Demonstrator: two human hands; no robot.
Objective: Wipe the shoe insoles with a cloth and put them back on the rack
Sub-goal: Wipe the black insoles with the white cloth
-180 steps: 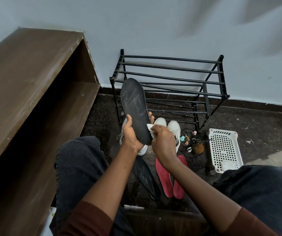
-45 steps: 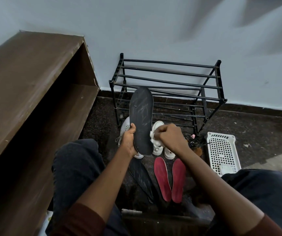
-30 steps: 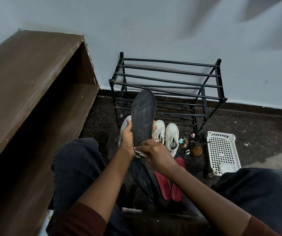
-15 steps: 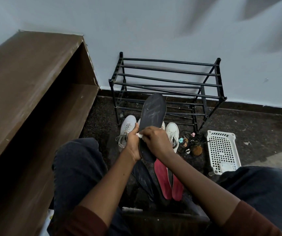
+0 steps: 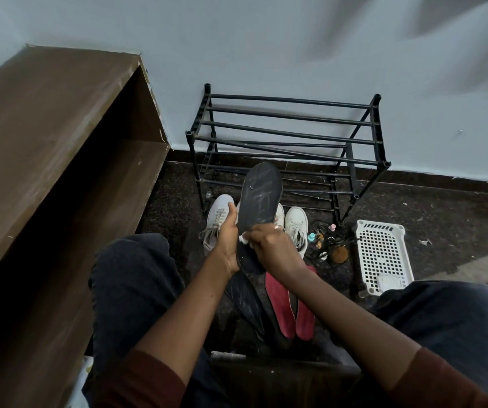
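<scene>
Black and streaked with pale scuffs, the insole (image 5: 262,207) stands tilted in front of me, toe end up toward the rack (image 5: 290,134), heel end low between my hands. My left hand (image 5: 227,240) grips its left edge, thumb on the face and fingers curled behind. My right hand (image 5: 272,245) is closed round a small white cloth (image 5: 244,238), bunched and pressed against the lower half of the insole. I judge this to be the wiping step, mid-stroke, and the streaks higher up suggest that part wants more passes.

On the floor (image 5: 443,219) below lie a second black insole (image 5: 244,301) and two red insoles (image 5: 278,301) side by side, nearer to me than the white sneakers (image 5: 295,223). I see nothing on the rack's bars.

The next move, as I read it, is to drive the cloth up toward the toe with firm pressure while the left hand braces, since a thin insole will likely flex. Then I'd reach forward and lay it across the bars so it cannot slip between them
</scene>
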